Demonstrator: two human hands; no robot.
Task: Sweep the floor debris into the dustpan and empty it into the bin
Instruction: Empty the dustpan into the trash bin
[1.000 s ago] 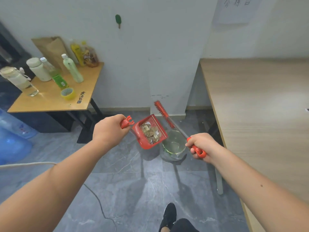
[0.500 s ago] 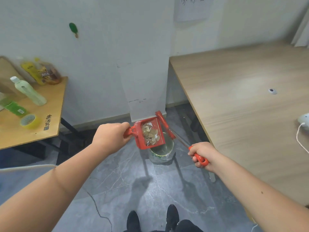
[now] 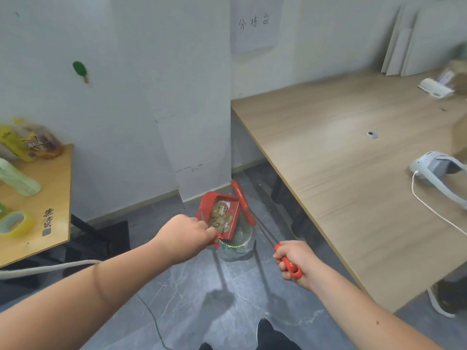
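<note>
My left hand (image 3: 187, 236) grips the handle of a red dustpan (image 3: 233, 218), which is tipped up steeply over a small round bin (image 3: 240, 242) lined with clear plastic. Brownish debris (image 3: 219, 215) lies piled inside the pan, sliding toward its lower edge above the bin. My right hand (image 3: 294, 261) holds the red handle of a brush (image 3: 243, 202) with a thin metal shaft; its red head rests against the pan's right side, over the bin's far rim.
A large wooden table (image 3: 353, 178) runs along the right, its edge close to the bin. A smaller wooden table (image 3: 43, 213) with bottles and a tape roll (image 3: 14, 223) stands left. A white pillar (image 3: 199, 122) rises behind the bin. My dark shoe (image 3: 265, 332) shows below.
The dustpan has tilted from nearly flat to steeply upright over the bin, and the debris has slid toward its lower end. The view has shifted to the right.
</note>
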